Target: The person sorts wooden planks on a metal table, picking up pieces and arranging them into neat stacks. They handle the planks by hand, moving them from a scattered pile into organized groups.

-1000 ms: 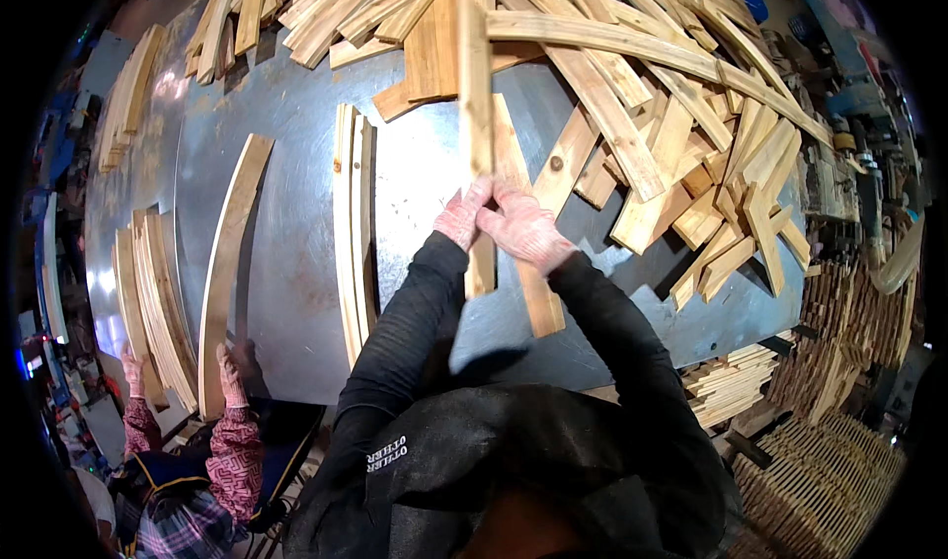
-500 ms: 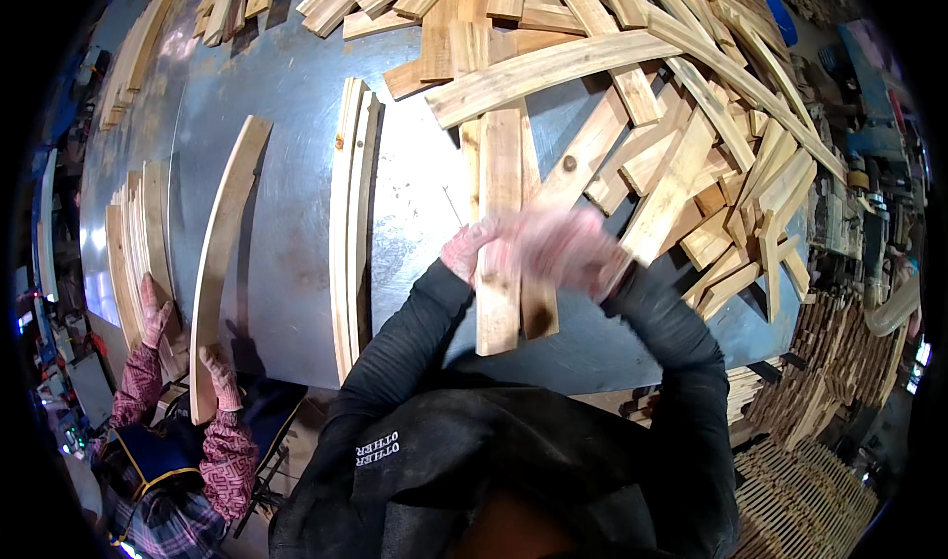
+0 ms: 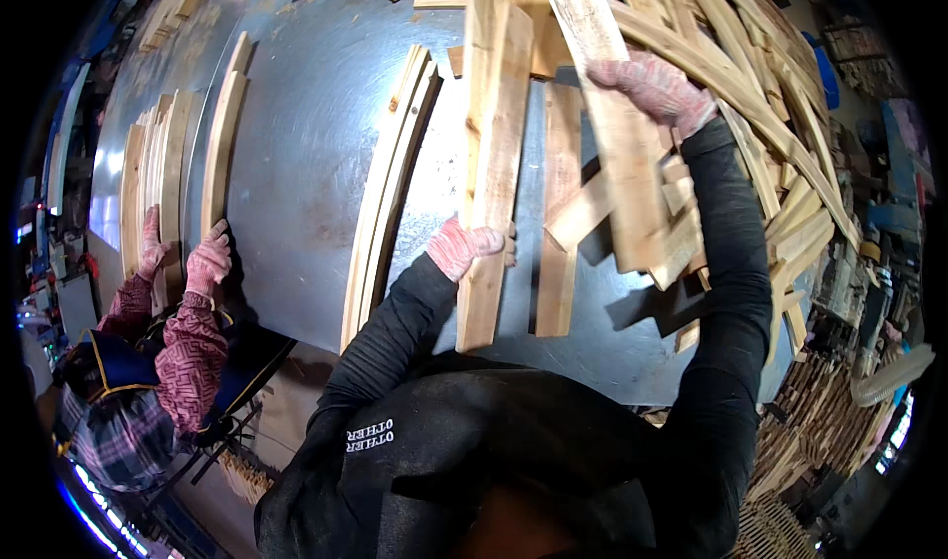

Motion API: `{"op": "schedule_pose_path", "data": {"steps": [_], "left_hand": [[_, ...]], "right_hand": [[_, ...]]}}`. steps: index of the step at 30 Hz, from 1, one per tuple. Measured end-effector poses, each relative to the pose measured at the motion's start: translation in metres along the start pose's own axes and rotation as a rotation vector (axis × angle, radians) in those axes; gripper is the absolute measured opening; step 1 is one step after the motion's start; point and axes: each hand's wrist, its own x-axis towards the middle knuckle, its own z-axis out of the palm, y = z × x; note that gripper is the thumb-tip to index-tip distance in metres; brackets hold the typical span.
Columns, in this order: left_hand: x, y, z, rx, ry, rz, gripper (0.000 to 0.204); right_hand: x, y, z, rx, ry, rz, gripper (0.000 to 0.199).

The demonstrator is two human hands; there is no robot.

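Left hand (image 3: 462, 248): I grip a straight wooden plank (image 3: 491, 154) near its lower end.
Right hand (image 3: 652, 83): I clasp a pale wooden slat (image 3: 617, 134), lifted over the metal table (image 3: 316, 164).

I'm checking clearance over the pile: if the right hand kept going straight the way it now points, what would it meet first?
The right hand, gripping a long plank, points up and away toward the heap of wood strips. It would probably meet those curved strips first, though depth is unclear; it may pass above them.
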Motion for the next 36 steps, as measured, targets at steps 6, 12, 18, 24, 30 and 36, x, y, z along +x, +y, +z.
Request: {"op": "schedule_pose_path", "data": {"steps": [6, 12, 18, 24, 30, 36], "left_hand": [[0.042, -0.008, -0.009, -0.159, 0.046, 0.032, 0.056], [0.033, -0.034, -0.027, 0.578, 0.314, 0.172, 0.057], [0.012, -0.035, -0.02, 0.409, 0.402, 0.034, 0.069], [0.005, -0.03, -0.014, 0.484, 0.53, -0.002, 0.068], [-0.016, -0.008, -0.007, 0.806, 0.65, 0.156, 0.057], [-0.06, -0.014, -0.005, 1.3, 0.861, -0.094, 0.075]], "right_hand": [[0.007, 0.063, 0.098, -0.293, 0.235, -0.105, 0.047], [-0.02, 0.019, 0.142, -0.72, -0.034, -0.211, 0.064], [0.047, 0.047, -0.051, -1.436, 0.658, 0.078, 0.109], [0.079, 0.098, -0.048, -1.11, 0.184, 0.019, 0.026], [-0.022, 0.096, 0.082, 0.713, -0.209, 0.16, 0.034], [-0.102, 0.159, 0.321, -0.06, 0.035, -0.044, 0.054]]}}
